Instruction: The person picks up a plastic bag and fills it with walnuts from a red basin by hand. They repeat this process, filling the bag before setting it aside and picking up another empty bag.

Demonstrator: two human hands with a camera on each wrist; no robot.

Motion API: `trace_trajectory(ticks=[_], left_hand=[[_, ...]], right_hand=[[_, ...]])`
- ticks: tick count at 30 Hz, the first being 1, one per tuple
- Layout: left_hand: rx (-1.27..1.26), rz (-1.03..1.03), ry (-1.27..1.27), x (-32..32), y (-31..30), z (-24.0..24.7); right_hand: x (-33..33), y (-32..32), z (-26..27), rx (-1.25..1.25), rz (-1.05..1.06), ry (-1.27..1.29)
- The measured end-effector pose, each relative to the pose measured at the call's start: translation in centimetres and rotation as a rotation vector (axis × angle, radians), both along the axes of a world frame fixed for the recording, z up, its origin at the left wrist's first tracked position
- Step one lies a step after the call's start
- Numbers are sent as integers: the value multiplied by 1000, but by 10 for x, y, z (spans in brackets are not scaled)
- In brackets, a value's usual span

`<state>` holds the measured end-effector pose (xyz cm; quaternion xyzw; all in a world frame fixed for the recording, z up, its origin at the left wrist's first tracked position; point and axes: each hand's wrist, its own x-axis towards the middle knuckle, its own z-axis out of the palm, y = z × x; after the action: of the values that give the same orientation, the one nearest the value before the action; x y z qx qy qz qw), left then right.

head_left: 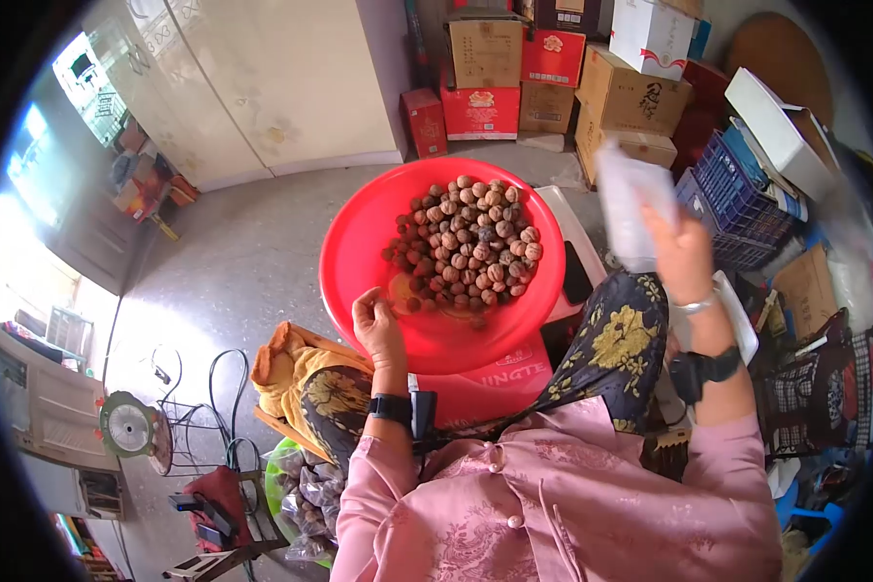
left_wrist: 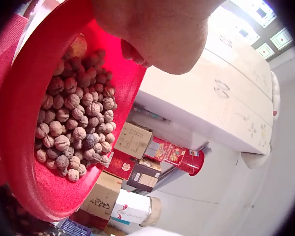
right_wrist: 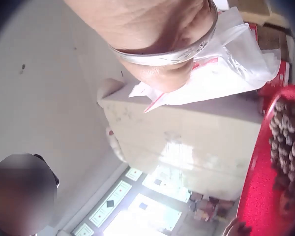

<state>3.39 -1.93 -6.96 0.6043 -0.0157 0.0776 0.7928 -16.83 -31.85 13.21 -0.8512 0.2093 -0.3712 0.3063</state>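
Observation:
A wide red plastic basin (head_left: 354, 247) holds a heap of walnuts (head_left: 470, 242), brown and mostly whole, gathered toward its far right side. My left hand (head_left: 380, 335) is over the near-left rim, its fingers loosely curled with nothing seen in them. In the left wrist view, that hand (left_wrist: 160, 37) covers part of the basin's edge. Off to the right of the basin, my right hand (head_left: 684, 257) grips white plastic bags (head_left: 632, 209), raised and blurred in the head view. Flat folds and red print show on the bags (right_wrist: 236, 64) in the right wrist view.
Under the basin stands a red box (head_left: 490, 388) with lettering. To the lower left, a green tub (head_left: 283, 485) contains filled clear bags. Stacked cartons (head_left: 630, 92) line the back wall, and blue crates (head_left: 732, 184) stand at right. Black cables (head_left: 228, 407) lie on the floor.

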Motion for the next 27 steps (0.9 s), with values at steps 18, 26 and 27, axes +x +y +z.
trace_trajectory(ticks=[18, 26, 27], left_hand=[[-48, 72, -34, -16, -1, 13], [-19, 70, 4, -17, -1, 14], [-23, 60, 3, -17, -2, 16]], right_hand=[[238, 161, -175, -604, 695, 64], [236, 168, -229, -739, 935, 1000], [237, 166, -223, -659, 943, 1000]])
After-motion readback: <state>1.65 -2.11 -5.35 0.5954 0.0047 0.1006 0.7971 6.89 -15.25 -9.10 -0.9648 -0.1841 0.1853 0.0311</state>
